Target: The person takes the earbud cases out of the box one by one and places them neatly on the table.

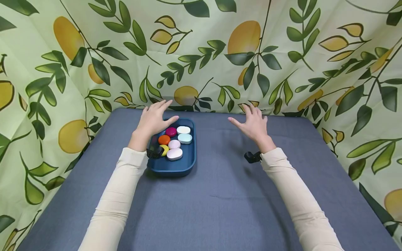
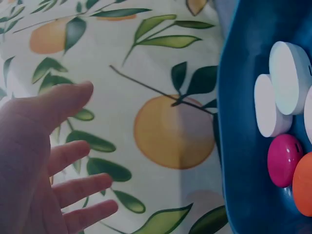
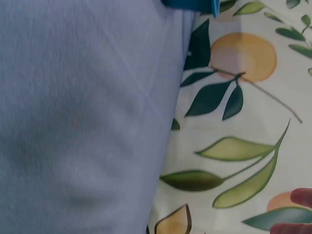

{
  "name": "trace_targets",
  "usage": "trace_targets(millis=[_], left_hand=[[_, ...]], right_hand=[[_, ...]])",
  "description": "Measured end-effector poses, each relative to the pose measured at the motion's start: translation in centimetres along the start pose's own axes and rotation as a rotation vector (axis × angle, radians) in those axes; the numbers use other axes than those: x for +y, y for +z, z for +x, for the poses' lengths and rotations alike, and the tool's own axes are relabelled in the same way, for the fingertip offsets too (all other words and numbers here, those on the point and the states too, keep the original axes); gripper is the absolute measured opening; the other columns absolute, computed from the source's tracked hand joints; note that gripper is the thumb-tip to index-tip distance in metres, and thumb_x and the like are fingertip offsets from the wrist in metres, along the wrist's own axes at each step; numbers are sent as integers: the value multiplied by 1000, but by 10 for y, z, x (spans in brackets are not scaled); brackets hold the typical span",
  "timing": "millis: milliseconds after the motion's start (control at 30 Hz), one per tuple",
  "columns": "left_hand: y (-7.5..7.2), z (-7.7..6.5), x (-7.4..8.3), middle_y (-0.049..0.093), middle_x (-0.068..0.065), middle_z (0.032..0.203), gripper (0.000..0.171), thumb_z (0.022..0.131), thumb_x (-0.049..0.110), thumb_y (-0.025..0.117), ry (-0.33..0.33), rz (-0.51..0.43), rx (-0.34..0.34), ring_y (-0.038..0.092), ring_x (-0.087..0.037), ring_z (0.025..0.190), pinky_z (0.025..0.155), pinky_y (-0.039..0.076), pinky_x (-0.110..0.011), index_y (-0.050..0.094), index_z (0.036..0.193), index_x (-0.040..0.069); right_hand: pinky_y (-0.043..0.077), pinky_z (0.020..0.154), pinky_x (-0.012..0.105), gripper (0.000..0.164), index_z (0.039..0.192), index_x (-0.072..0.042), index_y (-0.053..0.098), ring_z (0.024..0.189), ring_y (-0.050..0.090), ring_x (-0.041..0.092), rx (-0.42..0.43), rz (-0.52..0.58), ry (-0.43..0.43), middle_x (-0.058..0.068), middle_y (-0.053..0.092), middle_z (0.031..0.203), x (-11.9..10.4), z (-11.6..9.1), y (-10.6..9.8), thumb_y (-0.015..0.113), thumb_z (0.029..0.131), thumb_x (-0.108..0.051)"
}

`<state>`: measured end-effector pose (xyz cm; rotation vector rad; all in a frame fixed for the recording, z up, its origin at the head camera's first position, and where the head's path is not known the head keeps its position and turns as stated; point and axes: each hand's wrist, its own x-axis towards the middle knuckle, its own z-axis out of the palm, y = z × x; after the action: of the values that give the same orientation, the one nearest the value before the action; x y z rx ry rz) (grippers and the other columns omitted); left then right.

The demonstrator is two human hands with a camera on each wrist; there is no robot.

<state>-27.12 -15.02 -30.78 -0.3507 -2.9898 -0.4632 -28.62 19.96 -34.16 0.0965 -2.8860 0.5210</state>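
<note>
My left hand (image 1: 152, 120) hovers over the left edge of a dark blue tray (image 1: 169, 172), thumb and fingers spread, holding nothing. In the tray lie several smooth, rounded pieces: a magenta one (image 1: 171, 131), an orange one (image 1: 164, 139), a white oval (image 1: 183, 130), a light blue oval (image 1: 185, 138), a pale pink one (image 1: 174, 144), a larger pale oval (image 1: 175, 154) and a yellow one (image 1: 164, 150) partly hidden by the wrist camera. To the right of the tray, my right hand (image 1: 252, 125) is held above the table, fingers apart and grasping nothing. Only its fingertips (image 3: 302, 197) show in the right wrist view.
A grey-blue cloth covers the table (image 1: 216, 209). Behind it and at both sides hangs a curtain (image 1: 204, 45) printed with leaves and orange fruit. Each wrist carries a small black camera (image 1: 252, 157).
</note>
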Motion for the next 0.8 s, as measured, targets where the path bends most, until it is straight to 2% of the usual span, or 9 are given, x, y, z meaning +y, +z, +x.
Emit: trace_targets(millis=[133, 300, 433, 633, 800], left_hand=[[-2, -10, -9, 36, -15, 155, 64, 94, 45, 55, 22, -76, 6, 32, -38, 143, 114, 24, -63, 36, 150, 19], [-4, -24, -25, 36, -19, 154, 57, 96, 37, 56, 30, -196, -75, 32, -39, 143, 114, 26, -61, 42, 146, 13], [-2, -34, -42, 37, -21, 153, 56, 97, 33, 56, 43, -285, -134, 32, -40, 142, 115, 25, -59, 43, 145, 9], [9, -48, -71, 39, -21, 152, 58, 95, 32, 59, 35, -425, -219, 37, -42, 140, 114, 28, -59, 43, 145, 8], [26, -53, -93, 38, -24, 152, 62, 93, 26, 63, 52, -562, -313, 40, -44, 137, 110, 36, -57, 40, 146, 5]], right_hand=[[31, 107, 64, 78, 147, -12, 35, 143, 28, 42, -28, 91, -56, 18, 33, 154, -8, -7, 5, 55, 89, -60], [31, 111, 59, 71, 146, -10, 38, 143, 30, 39, -127, 246, -123, 18, 37, 152, -22, -18, 12, 58, 91, -51], [35, 111, 55, 66, 142, -6, 44, 139, 38, 36, -177, 327, -201, 17, 44, 148, -35, -25, 21, 63, 91, -44], [48, 101, 47, 54, 131, -1, 55, 123, 56, 33, -210, 438, -341, 18, 59, 133, -56, -40, 38, 69, 88, -30], [51, 98, 41, 45, 121, 0, 62, 113, 63, 30, -207, 518, -461, 18, 67, 121, -75, -52, 49, 74, 84, -22]])
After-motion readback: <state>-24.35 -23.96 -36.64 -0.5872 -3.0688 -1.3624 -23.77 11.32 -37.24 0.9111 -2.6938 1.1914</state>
